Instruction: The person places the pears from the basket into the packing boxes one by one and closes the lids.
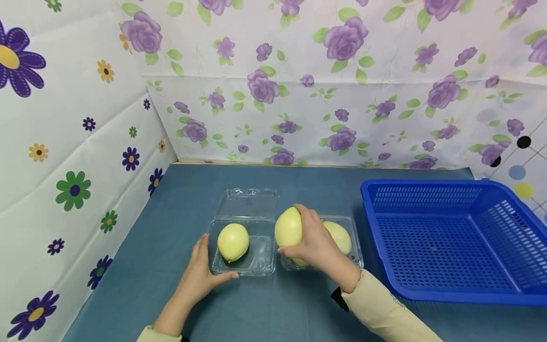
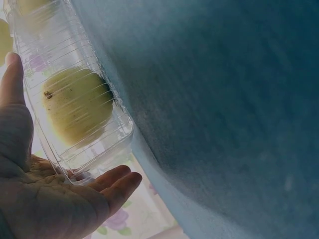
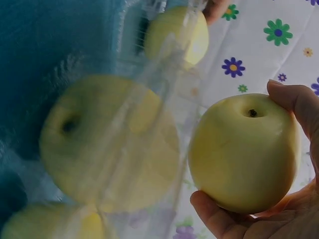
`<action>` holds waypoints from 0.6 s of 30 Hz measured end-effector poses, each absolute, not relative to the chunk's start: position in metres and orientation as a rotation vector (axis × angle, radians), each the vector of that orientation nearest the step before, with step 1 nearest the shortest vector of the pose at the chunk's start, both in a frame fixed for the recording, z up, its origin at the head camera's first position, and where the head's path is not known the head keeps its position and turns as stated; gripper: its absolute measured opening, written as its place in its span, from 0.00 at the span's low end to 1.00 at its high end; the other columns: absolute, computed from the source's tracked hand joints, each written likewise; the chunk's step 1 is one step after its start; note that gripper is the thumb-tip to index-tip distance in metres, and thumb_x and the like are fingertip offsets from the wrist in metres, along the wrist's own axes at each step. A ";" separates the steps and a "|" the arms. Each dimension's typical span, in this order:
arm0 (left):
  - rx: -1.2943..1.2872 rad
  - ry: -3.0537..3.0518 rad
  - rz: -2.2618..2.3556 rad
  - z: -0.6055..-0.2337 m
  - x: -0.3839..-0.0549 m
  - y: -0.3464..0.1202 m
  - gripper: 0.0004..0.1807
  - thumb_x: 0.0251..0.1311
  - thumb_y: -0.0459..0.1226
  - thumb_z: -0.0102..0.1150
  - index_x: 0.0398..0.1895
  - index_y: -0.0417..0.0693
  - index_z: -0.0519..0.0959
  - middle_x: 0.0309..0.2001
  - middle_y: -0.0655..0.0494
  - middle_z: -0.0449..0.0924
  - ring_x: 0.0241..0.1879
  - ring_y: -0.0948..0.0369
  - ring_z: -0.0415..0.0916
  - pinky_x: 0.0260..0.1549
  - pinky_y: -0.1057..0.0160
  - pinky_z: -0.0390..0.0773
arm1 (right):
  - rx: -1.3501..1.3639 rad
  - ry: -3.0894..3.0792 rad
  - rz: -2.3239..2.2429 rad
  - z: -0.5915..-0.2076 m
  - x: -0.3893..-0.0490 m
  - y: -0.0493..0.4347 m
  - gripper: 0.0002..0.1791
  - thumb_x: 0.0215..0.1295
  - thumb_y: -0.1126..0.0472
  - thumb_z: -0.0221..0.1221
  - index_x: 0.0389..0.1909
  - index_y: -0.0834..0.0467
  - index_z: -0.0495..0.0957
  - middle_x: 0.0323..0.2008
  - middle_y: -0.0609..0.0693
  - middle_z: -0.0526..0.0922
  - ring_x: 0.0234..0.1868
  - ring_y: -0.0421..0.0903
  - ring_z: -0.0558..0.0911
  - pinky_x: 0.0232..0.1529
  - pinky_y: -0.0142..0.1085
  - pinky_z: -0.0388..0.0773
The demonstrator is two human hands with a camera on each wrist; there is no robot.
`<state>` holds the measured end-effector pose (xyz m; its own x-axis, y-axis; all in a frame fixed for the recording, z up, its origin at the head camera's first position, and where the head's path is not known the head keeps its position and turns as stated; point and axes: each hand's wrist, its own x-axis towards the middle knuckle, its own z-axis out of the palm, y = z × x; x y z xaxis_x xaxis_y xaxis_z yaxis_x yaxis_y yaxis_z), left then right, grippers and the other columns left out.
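Note:
My right hand (image 1: 315,240) holds a pale yellow pear (image 1: 288,228) above the left part of the right clear plastic box (image 1: 358,259). Thumb and fingers lie around the fruit's sides in the right wrist view. Inside that box sits another pear (image 1: 337,236); a further one, lower left, is mostly hidden behind the held pear and hand. The left clear box (image 1: 261,266) has its lid folded back and one pear (image 1: 232,242) in its left half. At this box's left front corner is my left hand (image 1: 198,273), its fingers fairly straight along the side and thumb at the front edge.
To the right stands a blue plastic basket (image 1: 376,237) with perforated walls and base. Both boxes rest on a blue-green cloth (image 1: 299,304). Flower-printed sheets (image 1: 231,118) rise behind the table and along its left side.

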<state>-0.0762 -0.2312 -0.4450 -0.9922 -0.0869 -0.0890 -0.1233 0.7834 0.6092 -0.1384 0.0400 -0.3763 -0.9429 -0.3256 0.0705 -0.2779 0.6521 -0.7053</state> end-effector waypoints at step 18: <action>-0.150 2.942 1.028 -0.446 -0.075 -0.232 0.70 0.37 0.55 0.76 0.72 0.28 0.41 0.71 0.28 0.41 0.68 0.33 0.49 0.60 0.37 0.63 | -0.631 2.747 -1.240 -0.393 -0.138 0.015 0.56 0.41 0.51 0.76 0.70 0.61 0.55 0.55 0.61 0.69 0.48 0.55 0.77 0.39 0.49 0.78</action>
